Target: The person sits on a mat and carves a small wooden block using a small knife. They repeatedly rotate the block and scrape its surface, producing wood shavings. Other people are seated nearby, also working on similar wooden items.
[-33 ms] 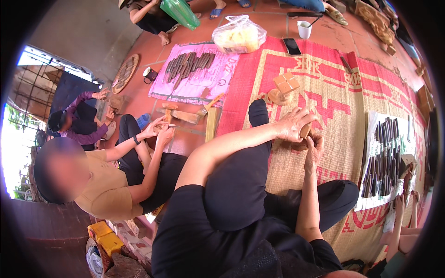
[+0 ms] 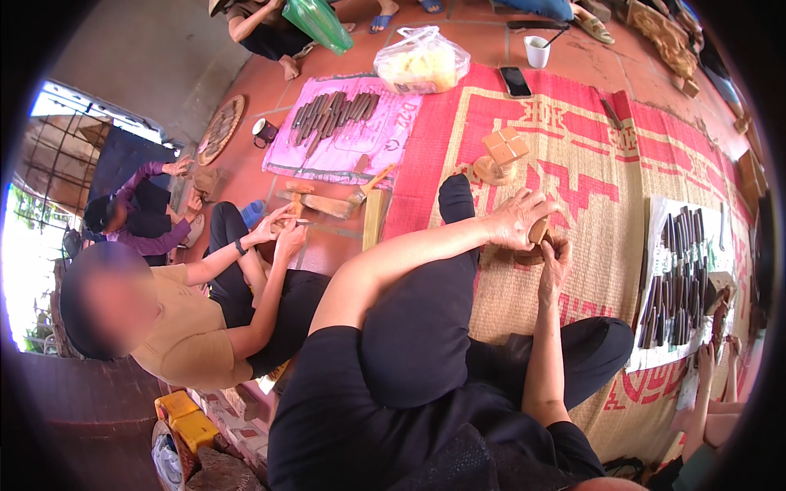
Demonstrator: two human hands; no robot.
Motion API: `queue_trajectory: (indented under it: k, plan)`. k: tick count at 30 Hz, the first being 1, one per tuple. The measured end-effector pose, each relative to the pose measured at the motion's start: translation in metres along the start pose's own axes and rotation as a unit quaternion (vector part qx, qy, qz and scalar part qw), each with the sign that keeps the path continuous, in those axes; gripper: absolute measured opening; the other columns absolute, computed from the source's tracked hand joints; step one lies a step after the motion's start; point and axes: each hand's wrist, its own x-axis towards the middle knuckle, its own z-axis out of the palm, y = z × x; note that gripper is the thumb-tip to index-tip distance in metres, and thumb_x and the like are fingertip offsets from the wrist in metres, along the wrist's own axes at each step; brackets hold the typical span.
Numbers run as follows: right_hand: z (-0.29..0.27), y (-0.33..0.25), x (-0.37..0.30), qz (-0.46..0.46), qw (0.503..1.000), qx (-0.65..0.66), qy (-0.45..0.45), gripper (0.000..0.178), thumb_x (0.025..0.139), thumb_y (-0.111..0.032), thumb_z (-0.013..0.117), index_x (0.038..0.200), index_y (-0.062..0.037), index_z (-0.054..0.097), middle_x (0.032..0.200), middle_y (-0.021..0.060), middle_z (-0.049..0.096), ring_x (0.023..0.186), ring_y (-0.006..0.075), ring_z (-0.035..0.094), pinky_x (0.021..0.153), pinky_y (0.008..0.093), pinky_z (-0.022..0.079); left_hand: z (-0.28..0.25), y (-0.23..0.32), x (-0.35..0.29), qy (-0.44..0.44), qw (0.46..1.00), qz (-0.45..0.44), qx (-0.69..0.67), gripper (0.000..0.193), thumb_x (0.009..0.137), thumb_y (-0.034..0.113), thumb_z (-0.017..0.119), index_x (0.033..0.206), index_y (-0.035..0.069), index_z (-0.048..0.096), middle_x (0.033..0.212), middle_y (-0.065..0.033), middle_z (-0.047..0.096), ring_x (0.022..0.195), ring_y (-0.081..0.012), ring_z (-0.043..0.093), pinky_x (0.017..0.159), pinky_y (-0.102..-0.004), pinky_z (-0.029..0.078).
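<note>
Over the woven mat, beyond my folded legs, my left hand (image 2: 521,219) grips a small brown wooden piece (image 2: 539,230), fingers bent over its top. My right hand (image 2: 556,260) pinches at the lower right side of the same piece, thumb and fingers close together. Below it, partly hidden by my hands, is another brown wooden part (image 2: 529,258); whether the two are joined I cannot tell. Just past my hands, a light brown box-like block (image 2: 505,146) with pale crossing lines rests on a round wooden stand (image 2: 494,172).
Dark carving tools lie in rows on a pink sheet (image 2: 278,164) at far left and a white sheet (image 2: 647,357) at right. A phone (image 2: 516,82), a white cup (image 2: 537,54) and a plastic bag (image 2: 422,62) stand farther off. A co-worker (image 2: 192,327) sits close on my left, handling something small.
</note>
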Motion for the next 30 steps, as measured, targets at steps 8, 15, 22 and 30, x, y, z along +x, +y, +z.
queue_trajectory:
  k: [8, 15, 22, 30]
  plan:
    - [-0.024, 0.013, 0.008, 0.017, 0.999, -0.045, 0.001, 0.011, 0.085, 0.002, 0.066, 0.087, -0.0044, 0.057, 0.08, -0.0027, 0.052, 0.075, 0.0068, 0.048, 0.069, 0.0224, 0.041, -0.004, 0.004, 0.002, -0.031, 0.999, -0.011, 0.009, 0.091, 0.057, 0.019, 0.081, 0.135, 0.02, 0.036, 0.114, -0.0113, 0.042, 0.107, -0.0335, 0.041, 0.097, -0.0461, 0.039]
    - [0.001, -0.016, 0.002, 0.019, 0.996, -0.064, -0.055, 0.014, 0.083, 0.004, 0.068, 0.084, -0.0052, 0.057, 0.076, -0.0027, 0.05, 0.074, 0.008, 0.05, 0.069, 0.024, 0.043, -0.002, -0.001, 0.0, -0.011, 1.0, -0.011, -0.002, 0.088, 0.057, 0.019, 0.081, 0.134, 0.02, 0.038, 0.114, -0.011, 0.043, 0.108, -0.0344, 0.044, 0.097, -0.0471, 0.039]
    - [-0.025, 0.0, 0.003, -0.006, 0.991, -0.122, -0.049, 0.014, 0.083, 0.002, 0.067, 0.083, -0.0061, 0.056, 0.077, -0.0048, 0.047, 0.07, 0.0057, 0.04, 0.066, 0.0213, 0.037, -0.005, 0.003, 0.001, -0.03, 0.999, -0.023, 0.0, 0.089, 0.057, 0.018, 0.081, 0.135, 0.021, 0.037, 0.114, -0.0106, 0.042, 0.109, -0.0346, 0.043, 0.097, -0.0477, 0.039]
    - [-0.002, -0.025, 0.008, -0.022, 0.984, -0.13, -0.12, 0.016, 0.081, 0.004, 0.069, 0.082, -0.0044, 0.055, 0.085, -0.0013, 0.052, 0.075, 0.0082, 0.051, 0.068, 0.0246, 0.045, -0.003, 0.002, -0.001, -0.008, 1.0, 0.0, -0.004, 0.09, 0.057, 0.017, 0.08, 0.135, 0.02, 0.036, 0.113, -0.0106, 0.042, 0.108, -0.0338, 0.042, 0.097, -0.047, 0.039]
